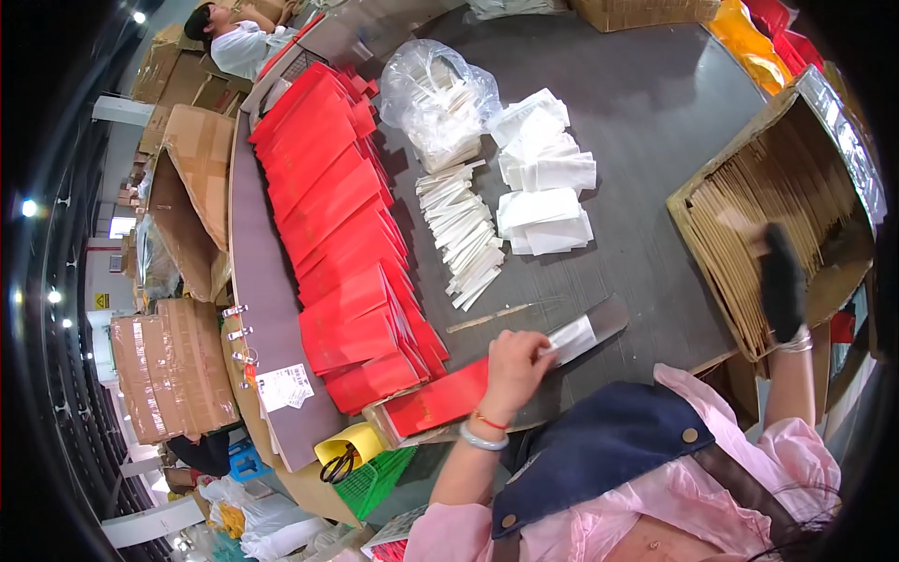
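— While the left hand (513, 367) sits low in the middle of the frame, what is it on?
— Its fingers are pinched shut on a white folded slip (571, 339), and the palm presses a red paper sleeve (438, 401) lying flat at the near table edge. The slip looks thin and limp; it would take a light pinch at its end. The sleeve looks light but stiffer, best held by an edge.

— And the right hand (782, 281)?
— At the right of the frame, in a dark glove, down among brown card sheets (749, 234) standing packed in an open cardboard box (698, 192). Whether it grips a sheet I cannot tell; it is blurred.

— What crowds the work?
— A long overlapped row of red sleeves (337, 215) runs from upper left down to the hand. Toward the top centre lie a fan of pale paper strips (464, 234), stacks of white folded papers (548, 201) and a clear bag of more (435, 94). A thin stick (487, 318) lies just above the hand. A yellow cup with scissors (342, 454) hangs at the lower left.
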Demonstrator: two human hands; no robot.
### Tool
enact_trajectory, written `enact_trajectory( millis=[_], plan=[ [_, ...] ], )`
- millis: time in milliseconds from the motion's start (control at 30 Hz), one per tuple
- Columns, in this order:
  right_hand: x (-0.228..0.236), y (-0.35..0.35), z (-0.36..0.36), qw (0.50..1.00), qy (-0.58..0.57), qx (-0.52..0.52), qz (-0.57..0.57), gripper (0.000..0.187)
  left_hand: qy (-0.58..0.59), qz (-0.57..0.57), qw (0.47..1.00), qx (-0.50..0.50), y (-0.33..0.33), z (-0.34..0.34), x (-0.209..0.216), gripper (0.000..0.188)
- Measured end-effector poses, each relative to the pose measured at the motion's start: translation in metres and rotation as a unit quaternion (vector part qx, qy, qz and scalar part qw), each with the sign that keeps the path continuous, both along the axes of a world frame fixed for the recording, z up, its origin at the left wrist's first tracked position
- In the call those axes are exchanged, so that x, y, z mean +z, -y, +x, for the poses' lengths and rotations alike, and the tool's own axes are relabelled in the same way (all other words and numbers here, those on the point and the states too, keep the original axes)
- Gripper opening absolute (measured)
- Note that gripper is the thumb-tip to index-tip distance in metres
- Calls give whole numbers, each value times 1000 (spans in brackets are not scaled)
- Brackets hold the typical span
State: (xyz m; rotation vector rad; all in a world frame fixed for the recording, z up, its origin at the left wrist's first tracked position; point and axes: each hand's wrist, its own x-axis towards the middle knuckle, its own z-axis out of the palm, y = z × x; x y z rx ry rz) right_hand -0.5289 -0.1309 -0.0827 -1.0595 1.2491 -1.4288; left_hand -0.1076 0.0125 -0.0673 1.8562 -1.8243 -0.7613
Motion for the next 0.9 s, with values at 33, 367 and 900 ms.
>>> enact_trajectory(
  millis=[33, 367, 900],
  plan=[
    [43, -3, 57, 885, -421, 184, -78, 35, 60, -32, 998, 7, -8, -3, -6, 21],
    [-14, -37, 186, 675, -520, 469, -234, 21, 102, -48, 992, 58, -53, 11, -3, 72],
    [-16, -62, 254, 820, -279, 477, -151, 46, 118, -75, 990, 15, -11, -4, -9, 58]
  ],
)
